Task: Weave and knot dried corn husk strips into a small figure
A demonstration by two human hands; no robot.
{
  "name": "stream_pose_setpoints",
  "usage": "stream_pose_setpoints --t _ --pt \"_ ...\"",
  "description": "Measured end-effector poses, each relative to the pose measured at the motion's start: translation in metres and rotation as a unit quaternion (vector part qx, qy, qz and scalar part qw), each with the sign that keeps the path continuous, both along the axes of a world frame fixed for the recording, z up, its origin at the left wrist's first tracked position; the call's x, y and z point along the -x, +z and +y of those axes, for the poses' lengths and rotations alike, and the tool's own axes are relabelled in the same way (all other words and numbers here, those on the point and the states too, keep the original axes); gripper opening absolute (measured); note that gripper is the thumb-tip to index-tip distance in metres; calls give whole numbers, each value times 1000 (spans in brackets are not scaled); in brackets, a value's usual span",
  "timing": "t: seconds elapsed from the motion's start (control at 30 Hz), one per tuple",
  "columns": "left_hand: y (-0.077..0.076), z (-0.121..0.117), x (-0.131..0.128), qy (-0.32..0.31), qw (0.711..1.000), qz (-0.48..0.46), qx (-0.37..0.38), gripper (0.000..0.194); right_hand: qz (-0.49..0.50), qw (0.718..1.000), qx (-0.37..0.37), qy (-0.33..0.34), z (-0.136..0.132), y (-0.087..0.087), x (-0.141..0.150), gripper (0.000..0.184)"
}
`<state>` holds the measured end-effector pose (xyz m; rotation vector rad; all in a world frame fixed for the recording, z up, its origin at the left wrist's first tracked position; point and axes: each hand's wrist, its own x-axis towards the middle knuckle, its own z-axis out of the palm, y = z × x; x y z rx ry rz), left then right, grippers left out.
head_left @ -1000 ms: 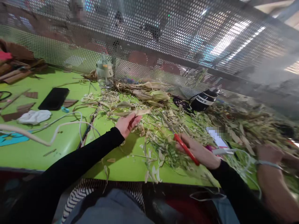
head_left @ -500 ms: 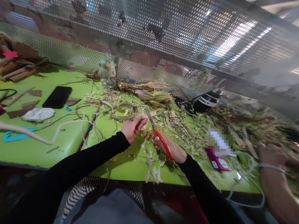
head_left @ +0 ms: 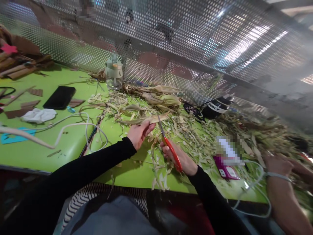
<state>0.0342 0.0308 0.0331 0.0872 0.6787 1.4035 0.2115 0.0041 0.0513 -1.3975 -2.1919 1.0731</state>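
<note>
Between the fingers of my left hand (head_left: 140, 133) is a long, dry corn husk (head_left: 150, 119), pale tan and lying roughly level above the table. My right hand (head_left: 179, 157) grips red-handled scissors (head_left: 172, 150), their blades pointing up and away at the husk, just right of my left fingertips. Whether the blades touch the husk I cannot tell. Cut husk scraps (head_left: 193, 140) are strewn under and around both hands. Behind them lies a bundle of whole husks (head_left: 158, 98) against the perforated screen.
A perforated metal screen (head_left: 149, 49) bounds the green table (head_left: 122, 173). Left are a phone (head_left: 59, 97), crumpled tissue (head_left: 39, 115) and a white cable (head_left: 70, 129). A clear bottle (head_left: 114, 75) and black bottle (head_left: 216, 107) stand behind. At right, another person's arm (head_left: 281, 186) reaches into a husk pile.
The scissors have shifted slightly to the right along the husk with my right hand. My left hand keeps its hold. The view has shifted a little.
</note>
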Motion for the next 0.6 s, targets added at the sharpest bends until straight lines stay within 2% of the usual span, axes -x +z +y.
stream_pose_setpoints --t 0.17,0.33,0.4,0.47,0.53,0.6 --pt "2 -1 -1 -6 1000 18 -3 17 -5 999 -27 -18 -2 0 3 39" --pt "-3 3 1 -10 998 66 -19 12 -6 997 24 -77 -5 -7 -1 39" --pt "-7 5 4 -12 994 102 -36 8 -18 995 11 -94 -2 -7 -6 40" --pt "-10 7 8 -16 988 145 -57 9 -78 988 -54 -119 4 -6 -14 41" --pt "-11 7 12 -34 979 185 -82 14 -170 966 -120 -151 13 -4 -24 43" --pt "-9 5 15 -67 967 218 -113 17 -248 943 -136 -177 22 -2 -35 44"
